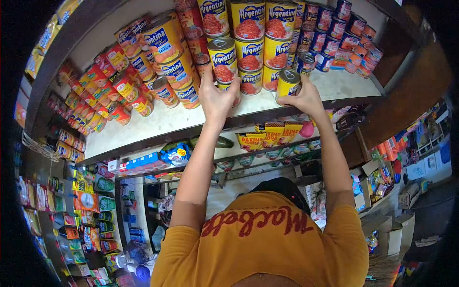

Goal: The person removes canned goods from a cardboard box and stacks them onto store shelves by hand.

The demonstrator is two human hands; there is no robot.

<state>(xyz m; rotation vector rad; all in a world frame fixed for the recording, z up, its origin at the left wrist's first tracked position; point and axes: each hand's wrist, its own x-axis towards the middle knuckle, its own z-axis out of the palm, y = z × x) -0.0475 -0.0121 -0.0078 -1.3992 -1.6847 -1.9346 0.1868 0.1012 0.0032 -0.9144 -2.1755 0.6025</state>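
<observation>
My left hand (216,101) is wrapped round a yellow Argentina corned beef can (223,61) at the front of a stack. Its thumb lies along the can's right side and the fingers along its left; part of another yellow can shows below, mostly behind the hand. My right hand (306,99) grips a smaller yellow can (288,82) by its sides, low at the shelf's front edge. This can's label is partly covered by the fingers. Right behind both hands stand stacked corned beef cans (250,53).
Meat loaf cans (176,72) and red cans (125,88) fill the shelf's left. Small blue-and-red cans (330,45) are stacked at right. The white shelf (158,122) has a dark front edge. Baking soda packs (271,136) sit on the level below.
</observation>
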